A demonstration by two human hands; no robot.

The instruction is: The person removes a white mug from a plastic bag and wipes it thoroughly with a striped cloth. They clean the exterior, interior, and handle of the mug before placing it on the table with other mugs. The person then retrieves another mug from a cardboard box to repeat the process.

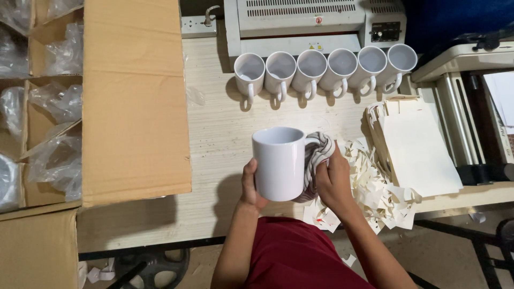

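A white mug [279,163] is nearest the lens, held upright above the near edge of the table [225,134] with its mouth tilted slightly toward the camera. The left hand [249,187] wraps its fingers around the mug's left side and underside, thumb on the front, closed firmly on the body; that grip seems meant to steady it. The right hand [333,179] presses a bunched striped cloth [318,155] against the mug's right side, by the handle, fingers curled tight around the cloth, as one holds a rag to wipe a surface.

Just beside the right hand, on the near right part of the table, lies a loose heap of pale paper scraps [375,187], too many to count. Touching that heap, toward the right edge, sits one stack of cream sheets [415,147].

Along the far edge stand six more white mugs [325,68] in one row, mouths up, handles all turned toward the person, set touching one another, which looks like an orderly line-up of like pieces. Behind them sits one light grey machine [310,21] with a slot along its front, and left of it a white power strip [198,25].

The left edge of the table is covered by a large open cardboard box [134,96], one flap lying flat over the tabletop; its divided cells hold crumpled clear plastic bags [56,107].
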